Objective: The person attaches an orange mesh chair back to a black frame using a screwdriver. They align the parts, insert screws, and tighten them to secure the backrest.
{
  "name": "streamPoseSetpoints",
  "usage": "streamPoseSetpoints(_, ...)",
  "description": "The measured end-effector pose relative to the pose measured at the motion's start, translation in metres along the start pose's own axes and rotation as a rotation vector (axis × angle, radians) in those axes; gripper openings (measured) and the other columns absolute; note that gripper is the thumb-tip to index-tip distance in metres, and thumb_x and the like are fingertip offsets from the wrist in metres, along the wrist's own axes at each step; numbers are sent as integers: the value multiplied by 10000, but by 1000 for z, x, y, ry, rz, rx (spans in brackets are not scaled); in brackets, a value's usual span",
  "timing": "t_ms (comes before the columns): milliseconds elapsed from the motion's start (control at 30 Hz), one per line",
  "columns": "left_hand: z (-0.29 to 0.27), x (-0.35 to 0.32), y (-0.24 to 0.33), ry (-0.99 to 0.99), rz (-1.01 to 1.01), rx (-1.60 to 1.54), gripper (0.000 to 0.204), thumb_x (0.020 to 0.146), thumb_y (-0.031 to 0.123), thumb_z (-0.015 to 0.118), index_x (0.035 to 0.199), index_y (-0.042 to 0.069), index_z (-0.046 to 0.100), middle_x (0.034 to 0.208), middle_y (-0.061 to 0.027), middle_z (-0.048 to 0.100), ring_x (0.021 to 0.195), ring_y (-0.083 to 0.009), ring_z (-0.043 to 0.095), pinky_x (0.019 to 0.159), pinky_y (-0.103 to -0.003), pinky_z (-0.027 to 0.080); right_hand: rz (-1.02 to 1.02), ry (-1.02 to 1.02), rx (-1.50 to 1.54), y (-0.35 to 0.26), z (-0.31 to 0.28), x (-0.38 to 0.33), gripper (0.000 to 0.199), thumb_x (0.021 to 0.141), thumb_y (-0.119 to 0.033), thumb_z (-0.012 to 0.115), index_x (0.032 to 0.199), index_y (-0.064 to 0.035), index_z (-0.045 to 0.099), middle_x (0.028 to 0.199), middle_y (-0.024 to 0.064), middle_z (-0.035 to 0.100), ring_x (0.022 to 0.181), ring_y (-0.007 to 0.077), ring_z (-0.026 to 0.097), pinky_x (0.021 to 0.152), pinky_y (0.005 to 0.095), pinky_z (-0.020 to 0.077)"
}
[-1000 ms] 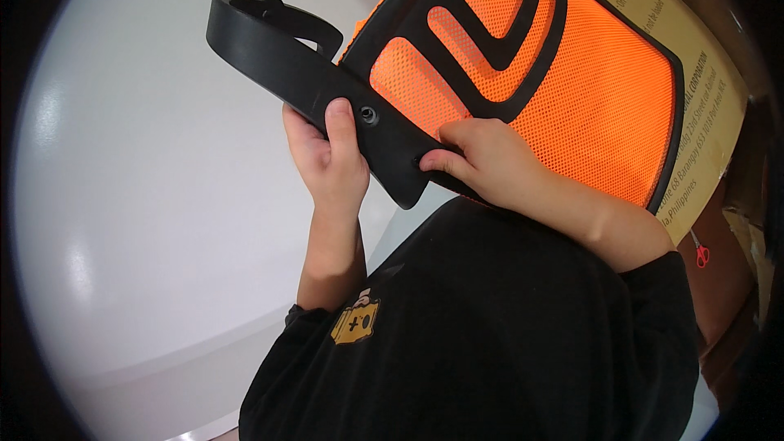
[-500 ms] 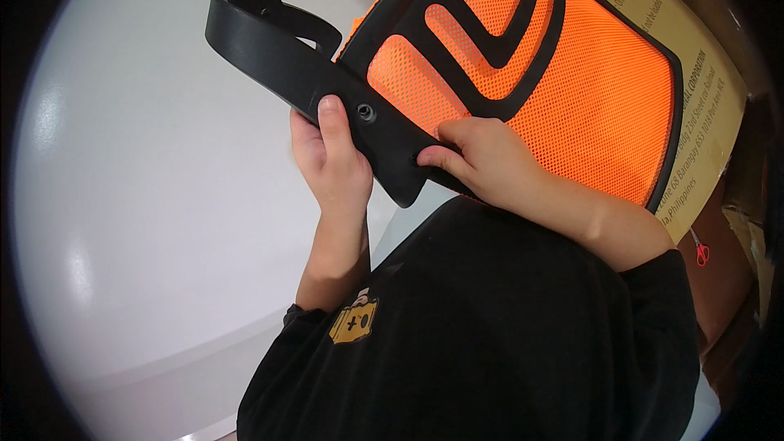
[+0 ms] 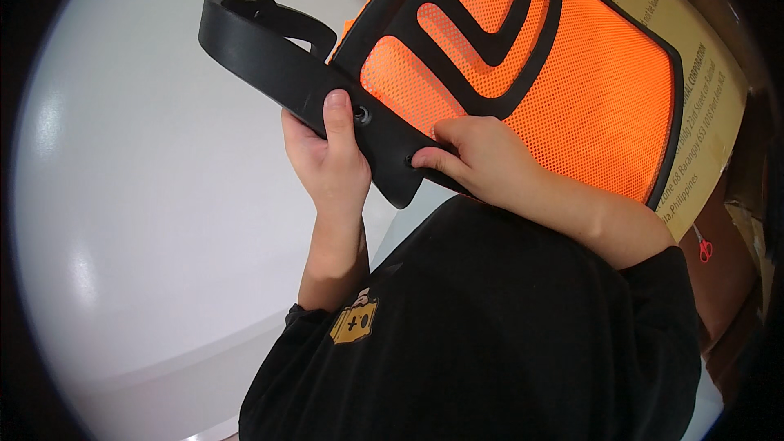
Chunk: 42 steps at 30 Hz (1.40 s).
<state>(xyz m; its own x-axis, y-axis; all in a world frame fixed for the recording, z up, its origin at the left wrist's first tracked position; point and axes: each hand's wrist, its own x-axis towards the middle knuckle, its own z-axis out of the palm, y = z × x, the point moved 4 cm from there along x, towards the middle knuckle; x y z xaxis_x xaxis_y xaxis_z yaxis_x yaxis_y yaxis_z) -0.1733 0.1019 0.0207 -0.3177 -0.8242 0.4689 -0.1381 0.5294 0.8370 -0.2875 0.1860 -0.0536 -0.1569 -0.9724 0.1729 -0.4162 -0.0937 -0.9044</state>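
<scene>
An orange mesh chair backrest with a black frame lies tilted across the upper right. Against its lower left edge sits a black looped chair armrest, its flat end overlapping the frame. My left hand is closed around the armrest, thumb on top beside a round bolt hole; its other fingers are hidden underneath. My right hand grips the backrest's edge, its thumb by a second small hole near the armrest's end. Some right fingers curl over the mesh.
A brown cardboard box with print stands behind the backrest at the right. Red-handled scissors lie on a brown surface near it. A glossy white surface spreads over the left side.
The armrest and my left hand have shifted slightly left. My left thumb now lies closer to the bolt hole and partly covers it. The backrest has moved slightly left too.
</scene>
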Motion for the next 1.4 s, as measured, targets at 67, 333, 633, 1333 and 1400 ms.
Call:
streamPoseSetpoints(67, -1, -1, -1, 9, 13, -1, 230, 901, 174, 483, 998, -34, 493, 894, -60, 560, 761, -89, 505, 677, -218, 414, 4, -14, 13, -1, 0, 0, 445, 768, -424, 590, 655, 1, 522, 622, 189, 518, 616, 360, 529, 540, 408, 405)
streamPoseSetpoints(333, -1, -2, 0, 17, 45, -28, 236, 901, 176, 487, 1011, -32, 493, 897, -56, 561, 771, -93, 503, 689, -219, 411, -20, -6, 11, 0, 0, 2, 497, 766, -473, 571, 636, 6, 538, 611, 193, 545, 618, 360, 560, 557, 421, 433)
streamPoseSetpoints(633, -2, 1, 2, -15, 91, -49, 240, 891, 163, 504, 1019, -40, 487, 903, -65, 562, 775, -97, 509, 693, -220, 416, -20, -35, -53, -5, -6, 1, 498, 766, -471, 573, 646, 9, 517, 628, 189, 537, 627, 366, 546, 545, 413, 420)
streamPoseSetpoints(1333, -8, 1, 10, -34, 94, -70, 252, 872, 132, 537, 1027, -47, 452, 921, -76, 544, 793, -99, 507, 718, -229, 420, -139, 33, 689, -42, -49, 22, 231, 832, 58, 379, 1033, -28, 453, 925, 73, 566, 642, 62, 480, 562, 187, 390)
streamPoseSetpoints(1400, -4, 3, 14, -35, 64, -76, 282, 853, 114, 561, 1033, -54, 423, 920, -74, 522, 792, -93, 495, 726, -223, 410, -222, 72, 752, -37, -44, 26, 206, 869, 2, 394, 1061, -40, 459, 944, 87, 583, 607, 47, 483, 524, 170, 379)
